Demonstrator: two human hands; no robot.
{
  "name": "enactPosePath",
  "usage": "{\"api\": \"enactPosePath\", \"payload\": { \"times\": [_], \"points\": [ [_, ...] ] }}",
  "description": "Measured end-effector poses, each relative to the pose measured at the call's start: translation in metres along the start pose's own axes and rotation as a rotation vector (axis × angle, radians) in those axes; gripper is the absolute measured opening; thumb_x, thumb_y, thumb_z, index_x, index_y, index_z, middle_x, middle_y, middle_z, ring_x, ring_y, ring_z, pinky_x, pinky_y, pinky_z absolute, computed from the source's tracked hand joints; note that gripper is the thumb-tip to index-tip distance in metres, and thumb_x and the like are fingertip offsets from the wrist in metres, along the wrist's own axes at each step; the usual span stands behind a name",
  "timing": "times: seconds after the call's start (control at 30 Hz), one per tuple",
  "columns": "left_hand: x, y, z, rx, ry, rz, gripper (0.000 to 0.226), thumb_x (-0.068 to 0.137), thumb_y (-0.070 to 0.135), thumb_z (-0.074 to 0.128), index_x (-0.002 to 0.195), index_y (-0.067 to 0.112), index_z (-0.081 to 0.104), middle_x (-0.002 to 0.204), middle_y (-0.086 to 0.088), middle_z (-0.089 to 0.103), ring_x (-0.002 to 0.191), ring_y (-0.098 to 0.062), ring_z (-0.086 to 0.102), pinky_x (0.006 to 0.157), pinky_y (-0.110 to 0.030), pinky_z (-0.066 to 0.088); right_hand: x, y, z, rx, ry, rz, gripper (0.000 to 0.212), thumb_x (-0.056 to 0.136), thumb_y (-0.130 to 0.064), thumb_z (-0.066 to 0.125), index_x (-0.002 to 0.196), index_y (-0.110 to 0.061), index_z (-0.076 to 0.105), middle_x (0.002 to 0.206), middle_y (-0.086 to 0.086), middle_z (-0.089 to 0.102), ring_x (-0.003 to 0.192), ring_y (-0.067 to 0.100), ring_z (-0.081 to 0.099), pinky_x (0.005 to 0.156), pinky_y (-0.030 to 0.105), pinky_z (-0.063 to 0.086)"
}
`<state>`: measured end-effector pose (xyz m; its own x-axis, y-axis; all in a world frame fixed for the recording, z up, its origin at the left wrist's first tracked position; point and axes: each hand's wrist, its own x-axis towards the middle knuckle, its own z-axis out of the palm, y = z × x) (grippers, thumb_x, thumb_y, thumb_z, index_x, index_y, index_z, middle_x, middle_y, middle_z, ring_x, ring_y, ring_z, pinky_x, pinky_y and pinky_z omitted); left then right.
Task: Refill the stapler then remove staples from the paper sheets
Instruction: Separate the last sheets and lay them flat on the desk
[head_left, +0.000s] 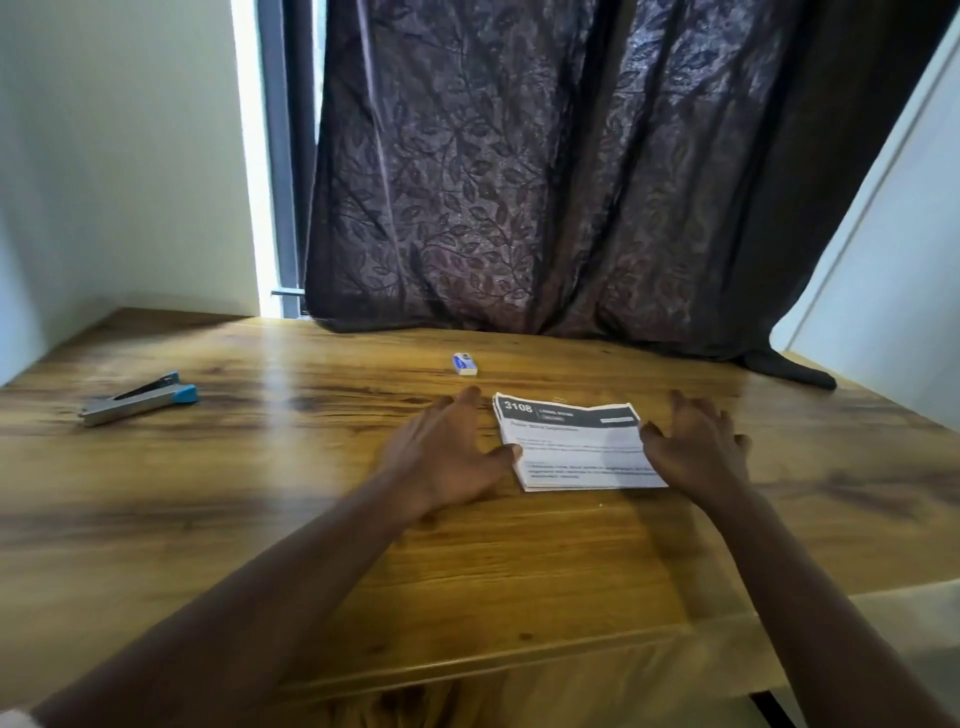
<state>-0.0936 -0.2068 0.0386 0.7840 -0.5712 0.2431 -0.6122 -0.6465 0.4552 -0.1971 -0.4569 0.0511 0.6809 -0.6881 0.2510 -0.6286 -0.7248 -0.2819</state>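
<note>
Under your arms runs a glossy wooden table (311, 519) with strong brown grain, set against a plain white wall (119, 156) on the left. A bright strip of window (249, 156) shows next, then a dark purple curtain (519, 182) woven with a leaf pattern, its hem resting on the table's far edge. Far left on the wood lies a grey metal stapler (137, 399) with blue plastic ends, its dark top arm lifted a little off the base, well apart from your hands. Near the middle, towards the curtain, sits a small white-and-blue box (465, 363); its print is too small to read. Your left hand (447, 452) lies spread wide, thumb touching the left edge of a thick stack of white printed paper sheets (576, 447) whose black header reads "3108". Your right hand (696, 447) is likewise spread, fingers relaxed, thumb against the stack's right edge; neither hand grips anything.
</note>
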Motion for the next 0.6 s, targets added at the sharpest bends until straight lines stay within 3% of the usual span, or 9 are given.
{"api": "enactPosePath", "payload": {
  "times": [0.1,0.17,0.27,0.47,0.6],
  "points": [
    [-0.021,-0.041,-0.035,0.115,0.146,-0.039,0.083,0.084,0.066,0.063,0.153,0.03,0.031,0.148,-0.003,0.048,0.132,-0.027,0.049,0.101,-0.047,0.048,-0.029,-0.041,0.001,0.185,0.172,-0.211,0.058,0.097,-0.042,0.058,0.148,-0.019,0.045,0.151,0.01,0.047,0.138,0.032,0.04,0.112,0.053,0.033],
    [-0.035,-0.072,-0.061,0.185,0.219,-0.087,0.082,0.086,0.062,0.063,0.154,0.027,0.032,0.154,-0.005,0.042,0.138,-0.029,0.042,0.108,-0.052,0.04,-0.045,-0.076,0.011,0.269,0.111,-0.403,0.057,0.096,-0.044,0.06,0.147,-0.021,0.048,0.149,0.007,0.05,0.136,0.026,0.044,0.113,0.05,0.037],
    [-0.047,-0.12,-0.098,0.328,0.28,-0.251,0.08,0.088,0.058,0.063,0.153,0.019,0.036,0.157,-0.008,0.041,0.139,-0.034,0.041,0.108,-0.057,0.038,-0.066,-0.14,0.031,0.329,-0.074,-0.589,0.063,0.096,-0.05,0.059,0.151,-0.023,0.042,0.155,0.001,0.042,0.142,0.019,0.037,0.118,0.042,0.031],
    [-0.049,-0.194,-0.139,0.486,0.114,-0.468,0.042,0.092,0.037,0.06,0.127,0.014,0.052,0.139,-0.011,0.05,0.13,-0.033,0.044,0.101,-0.05,0.041,-0.073,-0.198,0.068,0.152,-0.308,-0.68,0.08,0.097,-0.065,0.046,0.16,-0.02,0.026,0.169,0.0,0.02,0.155,0.017,0.017,0.125,0.036,0.017],
    [-0.042,-0.23,-0.156,0.512,0.023,-0.508,0.042,0.081,0.035,0.068,0.119,0.019,0.06,0.124,-0.011,0.059,0.116,-0.03,0.055,0.094,-0.042,0.051,-0.071,-0.181,0.071,0.041,-0.43,-0.657,0.083,0.097,-0.073,0.034,0.162,-0.025,0.017,0.171,-0.004,0.006,0.157,0.015,0.006,0.125,0.038,0.009]
  ]
}}
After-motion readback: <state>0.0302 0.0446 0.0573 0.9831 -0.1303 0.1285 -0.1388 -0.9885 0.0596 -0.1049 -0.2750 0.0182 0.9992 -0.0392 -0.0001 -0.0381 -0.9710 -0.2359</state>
